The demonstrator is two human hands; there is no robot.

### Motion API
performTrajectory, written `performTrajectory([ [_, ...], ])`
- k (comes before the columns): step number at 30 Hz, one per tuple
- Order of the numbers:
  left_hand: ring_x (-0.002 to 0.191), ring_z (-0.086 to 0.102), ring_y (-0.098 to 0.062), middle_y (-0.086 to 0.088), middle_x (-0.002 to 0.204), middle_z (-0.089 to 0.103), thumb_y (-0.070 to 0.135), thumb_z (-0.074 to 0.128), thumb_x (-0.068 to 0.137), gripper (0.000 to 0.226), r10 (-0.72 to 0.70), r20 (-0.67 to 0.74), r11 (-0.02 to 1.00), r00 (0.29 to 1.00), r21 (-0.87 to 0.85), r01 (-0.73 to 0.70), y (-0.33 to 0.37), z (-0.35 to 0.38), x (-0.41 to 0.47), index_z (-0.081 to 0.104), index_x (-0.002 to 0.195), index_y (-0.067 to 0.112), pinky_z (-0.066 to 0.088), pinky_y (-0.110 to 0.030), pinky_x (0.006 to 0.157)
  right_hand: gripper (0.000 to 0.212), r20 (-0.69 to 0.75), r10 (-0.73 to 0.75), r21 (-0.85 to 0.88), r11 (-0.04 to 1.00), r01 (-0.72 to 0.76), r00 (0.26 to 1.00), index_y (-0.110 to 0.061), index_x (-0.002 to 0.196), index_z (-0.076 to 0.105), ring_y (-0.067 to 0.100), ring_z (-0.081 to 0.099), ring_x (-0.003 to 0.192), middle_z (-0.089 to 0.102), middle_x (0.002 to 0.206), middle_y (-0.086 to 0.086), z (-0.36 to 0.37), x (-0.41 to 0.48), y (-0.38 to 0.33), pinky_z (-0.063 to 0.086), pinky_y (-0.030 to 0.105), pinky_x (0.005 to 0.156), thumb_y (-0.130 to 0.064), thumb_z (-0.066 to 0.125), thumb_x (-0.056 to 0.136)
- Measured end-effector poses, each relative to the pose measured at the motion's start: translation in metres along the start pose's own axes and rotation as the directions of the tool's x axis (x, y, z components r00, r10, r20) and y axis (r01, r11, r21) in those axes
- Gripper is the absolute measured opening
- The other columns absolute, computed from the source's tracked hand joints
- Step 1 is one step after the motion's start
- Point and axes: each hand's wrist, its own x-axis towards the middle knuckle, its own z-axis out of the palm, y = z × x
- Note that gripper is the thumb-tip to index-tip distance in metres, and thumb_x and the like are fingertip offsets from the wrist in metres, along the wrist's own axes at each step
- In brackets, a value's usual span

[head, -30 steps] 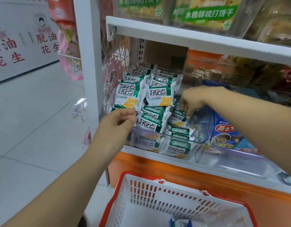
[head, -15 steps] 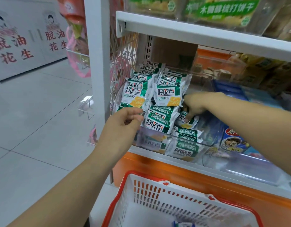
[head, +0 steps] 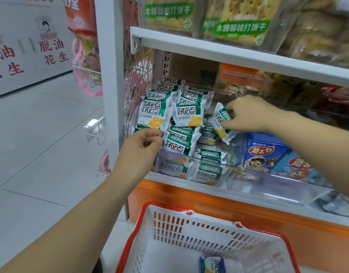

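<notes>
One white slotted plastic basket (head: pixel 169 233), red-rimmed, is noted nearest, with one crinkled packet (head: pixel 212 265) lying inside. The left hand (head: pixel 140 146) is raised, fingers curled at the lower edge of the front-left packet (head: pixel 152 115); a grip cannot be confirmed. One glossy tilted packet (head: pixel 220 123) is pinched by the right hand (head: pixel 246 113) above the clear bin (head: pixel 235 156), where over ten more are heaped. Two blue boxes (head: pixel 266 152) are shelved alongside.

I read 好吃点 on green-and-white foil packets (head: pixel 187 115), 木糖醇梳打饼干 on clear cracker packs (head: pixel 238 20), 蘑古力 on a blue carton (head: pixel 262 152), 脱油花生 on the grey wall (head: pixel 22 32).
</notes>
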Motion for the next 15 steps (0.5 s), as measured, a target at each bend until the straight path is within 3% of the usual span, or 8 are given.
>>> performTrajectory([
  [3,0.078,0.06,-0.009,0.003,0.099,0.067,0.018,0.055,0.095,0.015,0.071,-0.017,0.997,0.997,0.017,-0.071,0.004,0.001,-0.004,0.062,0.104,0.027,0.047,-0.018,0.071,0.032,-0.117,-0.089,0.066,0.993,0.097,0.989,-0.017,0.061,0.046,0.014,0.043,0.053,0.05,0.055,0.001,-0.013,-0.043,-0.012,0.029,0.033,0.058,-0.038,0.058,0.082],
  [5,0.073,0.057,-0.002,0.009,0.098,0.064,0.017,0.056,0.095,0.018,0.172,0.032,0.984,0.985,0.038,-0.173,0.014,0.004,-0.012,0.061,0.105,0.031,0.047,-0.014,0.066,0.023,-0.146,-0.109,0.179,0.975,0.134,0.983,-0.016,0.072,0.052,0.011,0.046,0.056,0.054,0.061,0.0,-0.02,-0.072,-0.022,0.038,0.035,0.061,-0.035,0.06,0.083],
  [7,0.084,0.056,0.007,0.016,0.105,0.06,0.019,0.059,0.093,0.028,0.259,0.2,0.958,0.945,0.072,-0.278,0.027,0.012,-0.026,0.057,0.117,0.033,0.046,-0.01,0.07,0.012,-0.144,-0.11,0.333,0.93,0.153,0.983,-0.019,0.089,0.057,0.009,0.05,0.061,0.061,0.074,-0.001,-0.021,-0.102,-0.031,0.04,0.031,0.063,-0.03,0.058,0.084],
  [10,0.11,0.052,0.008,0.024,0.119,0.057,0.032,0.064,0.088,0.043,0.267,0.442,0.935,0.857,0.099,-0.342,0.035,0.028,-0.05,0.052,0.13,0.035,0.047,-0.019,0.092,0.008,-0.187,-0.168,0.495,0.835,0.24,0.968,-0.027,0.095,0.055,0.004,0.05,0.074,0.057,0.082,-0.011,-0.009,-0.144,-0.042,0.04,0.02,0.067,-0.03,0.056,0.087],
  [13,0.106,0.06,0.0,0.015,0.114,0.067,0.036,0.068,0.084,0.04,0.265,0.55,0.929,0.792,0.076,-0.363,0.033,0.045,-0.069,0.061,0.122,0.026,0.048,-0.033,0.098,0.027,-0.206,-0.14,0.552,0.8,0.233,0.969,-0.025,0.109,0.06,-0.002,0.048,0.083,0.052,0.088,-0.016,0.017,-0.175,-0.041,0.037,0.011,0.073,-0.037,0.054,0.085],
  [15,0.101,0.064,-0.008,0.009,0.108,0.07,0.038,0.063,0.081,0.036,0.253,0.582,0.933,0.773,0.065,-0.355,0.03,0.053,-0.075,0.065,0.114,0.026,0.05,-0.041,0.094,0.03,-0.211,-0.06,0.66,0.728,0.187,0.976,-0.033,0.112,0.06,0.001,0.054,0.095,0.059,0.097,-0.016,0.033,-0.191,-0.037,0.043,0.014,0.08,-0.046,0.059,0.085],
])
